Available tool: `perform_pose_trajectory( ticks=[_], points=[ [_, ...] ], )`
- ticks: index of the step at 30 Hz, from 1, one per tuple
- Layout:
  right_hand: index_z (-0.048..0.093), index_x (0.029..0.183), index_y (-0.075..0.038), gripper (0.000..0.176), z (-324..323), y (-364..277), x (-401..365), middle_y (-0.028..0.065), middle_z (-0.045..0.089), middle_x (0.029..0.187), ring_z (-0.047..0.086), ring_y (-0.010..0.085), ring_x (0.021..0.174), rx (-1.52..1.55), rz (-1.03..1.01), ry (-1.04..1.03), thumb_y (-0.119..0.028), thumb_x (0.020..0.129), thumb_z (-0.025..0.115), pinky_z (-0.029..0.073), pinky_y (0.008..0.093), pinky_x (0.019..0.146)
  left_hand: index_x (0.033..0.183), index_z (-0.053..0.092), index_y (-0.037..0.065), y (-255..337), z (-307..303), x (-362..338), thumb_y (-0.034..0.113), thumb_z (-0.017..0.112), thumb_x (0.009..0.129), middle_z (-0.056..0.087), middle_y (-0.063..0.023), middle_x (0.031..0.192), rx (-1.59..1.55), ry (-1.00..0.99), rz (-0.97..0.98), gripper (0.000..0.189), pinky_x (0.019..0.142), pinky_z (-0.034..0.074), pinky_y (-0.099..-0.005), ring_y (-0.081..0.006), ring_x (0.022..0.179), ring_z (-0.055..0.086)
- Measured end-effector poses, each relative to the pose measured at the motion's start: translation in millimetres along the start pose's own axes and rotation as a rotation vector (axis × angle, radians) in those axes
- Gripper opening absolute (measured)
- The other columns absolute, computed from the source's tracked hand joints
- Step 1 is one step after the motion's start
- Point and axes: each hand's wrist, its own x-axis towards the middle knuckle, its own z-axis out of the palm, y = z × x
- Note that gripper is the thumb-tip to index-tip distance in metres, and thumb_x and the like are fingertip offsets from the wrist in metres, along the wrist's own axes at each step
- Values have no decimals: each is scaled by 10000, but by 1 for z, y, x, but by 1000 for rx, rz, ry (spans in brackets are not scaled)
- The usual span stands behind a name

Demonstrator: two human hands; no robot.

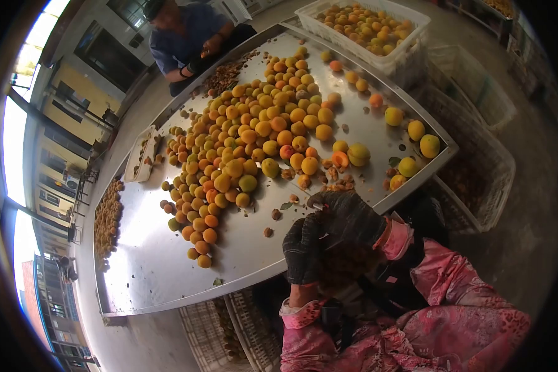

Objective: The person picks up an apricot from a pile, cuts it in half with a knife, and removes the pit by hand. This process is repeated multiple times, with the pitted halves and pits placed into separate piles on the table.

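Observation:
My left hand [302,249], in a dark glove, is held at the near edge of the metal table [260,248], its fingers bent and pressed together. Close beside it on the right, my right hand [350,217], also in a dark glove, is closed round something small that I cannot make out. A small pale bit shows between the two hands. Just beyond them on the table lie torn apricot pieces [338,185] and an opened orange apricot [340,159]. A large heap of yellow and orange apricots [248,118] spreads over the middle.
Across the table a person [189,37] in a blue shirt handles something small. A white crate of apricots [366,28] stands at the far right corner. A small tray [141,155] and a brown pile [108,217] lie left. Crates [477,167] stand right and below.

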Motion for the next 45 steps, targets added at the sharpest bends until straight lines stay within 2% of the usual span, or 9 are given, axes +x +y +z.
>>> perform_pose_trajectory(
  ticks=[5, 12, 17, 19, 24, 29, 36, 41, 45],
  points=[
    [541, 1098, 22, 427, -29, 6, 11, 168, 620, 992, 602, 249, 936, -196, 229, -15, -190, 755, 683, 463, 331, 825, 1023, 604, -16, 10, -20, -23, 199, 572, 869, 598, -25, 861, 92, -232, 25, 267, 733, 424, -239, -91, 802, 522],
    [568, 1053, -45, 353, -70, 69, 53, 148, 592, 984, 574, 339, 895, -759, -50, 321, -207, 749, 644, 465, 403, 790, 1089, 579, -6, 3, -33, -46, 199, 583, 864, 595, -32, 951, 104, -354, -71, 305, 785, 425, -244, -95, 875, 518],
    [605, 993, -86, 264, -55, 61, 70, 146, 619, 955, 594, 298, 900, -899, 41, 203, -236, 779, 572, 473, 414, 779, 1130, 559, 7, -4, -24, -48, 209, 544, 888, 591, -45, 999, -17, -321, -36, 316, 834, 413, -263, -118, 938, 520],
    [579, 945, -114, 226, -45, 56, 72, 119, 601, 879, 596, 302, 803, -1039, 167, 136, -243, 761, 582, 475, 414, 710, 1140, 552, 6, -6, -21, -46, 214, 530, 894, 588, -50, 1015, -15, -313, -33, 323, 848, 406, -265, -121, 951, 517],
    [585, 923, -126, 201, -38, 58, 67, 109, 605, 851, 600, 305, 737, -1091, 47, 159, -230, 751, 578, 481, 426, 649, 1165, 530, -5, -15, -20, -44, 218, 500, 908, 574, -66, 1059, -180, -257, -67, 342, 886, 385, -265, -123, 980, 504],
    [579, 920, -119, 210, -35, 54, 62, 125, 615, 828, 597, 319, 766, -981, 111, 100, -231, 745, 611, 476, 425, 670, 1171, 518, -18, -18, -21, -47, 211, 495, 908, 567, -70, 1079, -328, -216, -72, 349, 905, 375, -269, -127, 1001, 501],
    [574, 934, -86, 222, -45, 24, 40, 116, 617, 849, 596, 319, 790, -539, -48, 278, -178, 747, 649, 475, 406, 681, 1159, 541, -3, -28, -27, -60, 208, 539, 890, 579, -71, 1070, -60, -259, -75, 342, 873, 408, -278, -133, 997, 521],
    [591, 929, -105, 207, -33, -26, -5, 109, 606, 889, 593, 312, 804, -363, -368, -68, -183, 748, 654, 477, 364, 679, 1123, 565, -16, -54, -30, -63, 187, 580, 873, 604, -87, 1032, 194, -217, -142, 322, 795, 443, -264, -126, 952, 541],
    [594, 962, -89, 244, -23, -41, -26, 119, 605, 896, 594, 313, 813, -485, -269, -422, -200, 752, 648, 480, 364, 696, 1110, 573, -10, -110, -47, -48, 166, 566, 873, 617, -118, 1006, 151, -281, -155, 296, 798, 444, -282, -174, 937, 566]
  ],
)
